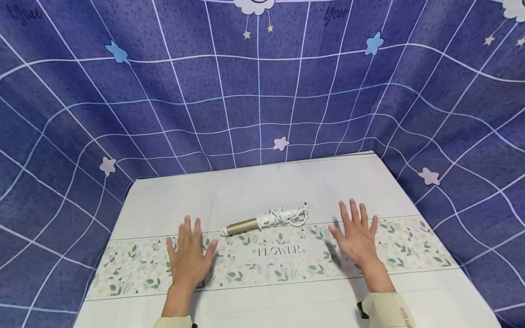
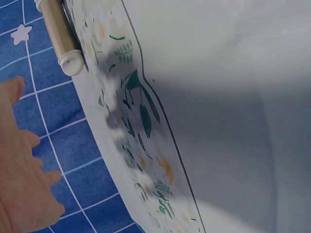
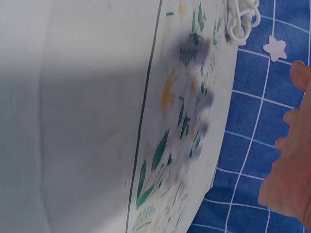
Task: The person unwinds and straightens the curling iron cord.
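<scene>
Around us hangs a deep-blue fabric curtain [image 1: 262, 111] with pale grid lines, behind and beside a desk [image 1: 246, 187] under a white cover, crossed by a printed floral band [image 1: 139, 269]. We see the bare left hand [image 1: 187, 262] and the bare right hand [image 1: 358, 239], fingers spread wide and holding nothing; their shadows suggest both hover. Between them, slightly ahead, a white-handled, gold-barrelled curling iron [image 1: 264, 221] lies on the desk along the band's far edge. Its long axis runs mainly left to right, the cord end farther from us. The barrel's tip points toward the left thumb, making the left hand nearer; the coiled white cord [image 1: 306, 212] faces the right. On the band we read "FLOWER" [image 1: 280, 251]; high on the curtain, "You" [image 1: 336, 12] twice. We cannot make out the right sleeve's small lettering [image 1: 405, 317].
</scene>
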`<state>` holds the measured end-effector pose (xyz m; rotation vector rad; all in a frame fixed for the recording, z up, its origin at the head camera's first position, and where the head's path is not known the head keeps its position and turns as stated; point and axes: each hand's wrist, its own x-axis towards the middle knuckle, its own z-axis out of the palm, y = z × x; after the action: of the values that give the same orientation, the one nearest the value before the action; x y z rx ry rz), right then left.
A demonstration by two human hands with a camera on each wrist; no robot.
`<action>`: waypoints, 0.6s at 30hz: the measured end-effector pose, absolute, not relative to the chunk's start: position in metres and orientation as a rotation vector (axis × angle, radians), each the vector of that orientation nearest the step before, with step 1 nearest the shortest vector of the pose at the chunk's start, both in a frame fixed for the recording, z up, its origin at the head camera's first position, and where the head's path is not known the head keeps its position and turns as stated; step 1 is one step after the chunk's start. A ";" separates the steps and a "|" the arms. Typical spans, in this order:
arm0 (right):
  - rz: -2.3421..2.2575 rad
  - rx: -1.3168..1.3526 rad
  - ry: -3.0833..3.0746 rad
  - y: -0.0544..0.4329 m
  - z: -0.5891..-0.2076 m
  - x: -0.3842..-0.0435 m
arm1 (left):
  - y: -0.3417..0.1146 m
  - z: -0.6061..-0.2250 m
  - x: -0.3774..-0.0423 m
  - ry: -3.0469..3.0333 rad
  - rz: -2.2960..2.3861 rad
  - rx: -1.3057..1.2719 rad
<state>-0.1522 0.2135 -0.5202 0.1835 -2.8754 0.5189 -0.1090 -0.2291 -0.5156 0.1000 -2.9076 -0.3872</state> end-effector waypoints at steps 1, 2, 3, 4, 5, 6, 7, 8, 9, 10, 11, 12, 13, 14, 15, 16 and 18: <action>0.525 0.184 -2.872 0.212 -0.520 -0.152 | -0.228 -0.515 -0.109 -2.900 -0.395 0.096; 0.540 0.186 -2.866 0.210 -0.520 -0.153 | -0.227 -0.515 -0.109 -2.892 -0.403 0.092; 0.554 0.188 -2.858 0.209 -0.521 -0.153 | -0.226 -0.515 -0.108 -2.886 -0.412 0.089; 0.561 0.189 -2.849 0.207 -0.521 -0.154 | -0.225 -0.515 -0.109 -2.883 -0.420 0.087; 0.567 0.190 -2.839 0.205 -0.522 -0.155 | -0.225 -0.515 -0.109 -2.883 -0.428 0.088; 0.569 0.191 -2.830 0.204 -0.522 -0.155 | -0.224 -0.515 -0.109 -2.882 -0.434 0.089; 0.569 0.191 -2.822 0.202 -0.522 -0.156 | -0.223 -0.515 -0.110 -2.879 -0.441 0.088; 0.571 0.191 -2.816 0.200 -0.523 -0.156 | -0.222 -0.515 -0.110 -2.877 -0.447 0.087; 0.574 0.189 -2.811 0.199 -0.523 -0.157 | -0.221 -0.515 -0.111 -2.874 -0.448 0.084; 0.577 0.185 -2.810 0.197 -0.523 -0.157 | -0.221 -0.515 -0.112 -2.867 -0.453 0.079; 0.586 0.183 -2.810 0.195 -0.523 -0.158 | -0.220 -0.515 -0.112 -2.856 -0.456 0.073; 0.597 0.179 -2.810 0.193 -0.523 -0.158 | -0.219 -0.515 -0.113 -2.845 -0.457 0.065; 0.606 0.176 -2.810 0.191 -0.523 -0.159 | -0.218 -0.515 -0.114 -2.833 -0.459 0.056; 0.614 0.174 -2.807 0.189 -0.523 -0.159 | -0.217 -0.514 -0.115 -2.821 -0.462 0.046; 0.626 0.172 -2.801 0.187 -0.523 -0.160 | -0.216 -0.514 -0.116 -2.812 -0.464 0.037; 0.631 0.172 -2.798 0.186 -0.523 -0.161 | -0.216 -0.513 -0.117 -2.805 -0.468 0.029; 0.640 0.176 -2.786 0.183 -0.523 -0.163 | -0.214 -0.513 -0.119 -2.798 -0.469 0.022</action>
<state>-0.1625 0.1831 -0.5227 0.1755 -2.7857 0.6403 -0.1187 -0.2137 -0.5128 0.0224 -2.7984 -0.4688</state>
